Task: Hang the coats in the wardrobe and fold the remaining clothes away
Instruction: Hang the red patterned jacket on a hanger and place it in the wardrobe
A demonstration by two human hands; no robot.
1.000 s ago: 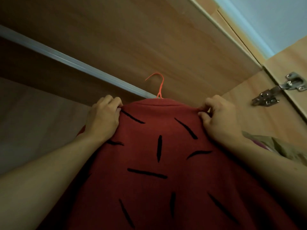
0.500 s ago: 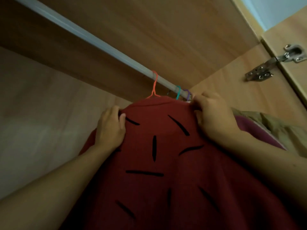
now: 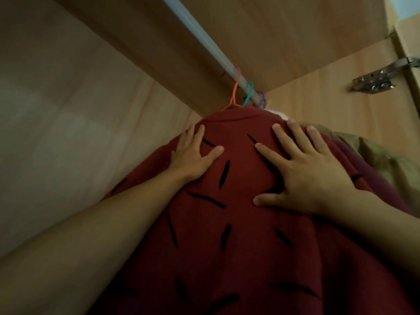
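Both hands are laid flat with fingers spread; nothing is pinched or grasped. Left hand and right hand are pressed palm-down on the back of one red coat, just below its collar. One coat is thus handled; its cloth appears soft and finely ribbed, marked with short black dashes scattered at varied angles. The coat is suspended inside the wardrobe from one thin orange hanger, whose hook is looped over a single pale grey rail, round in section and running diagonally. Three hanger hooks are counted on the rail: the orange one, one teal hook and one purple hook, set close together. Two further garments are seen to the right of the red coat: a maroon garment touching it and an olive garment beyond. The wardrobe panels are of smooth light wood-grain laminate. One metal hinge is fixed at the upper right.
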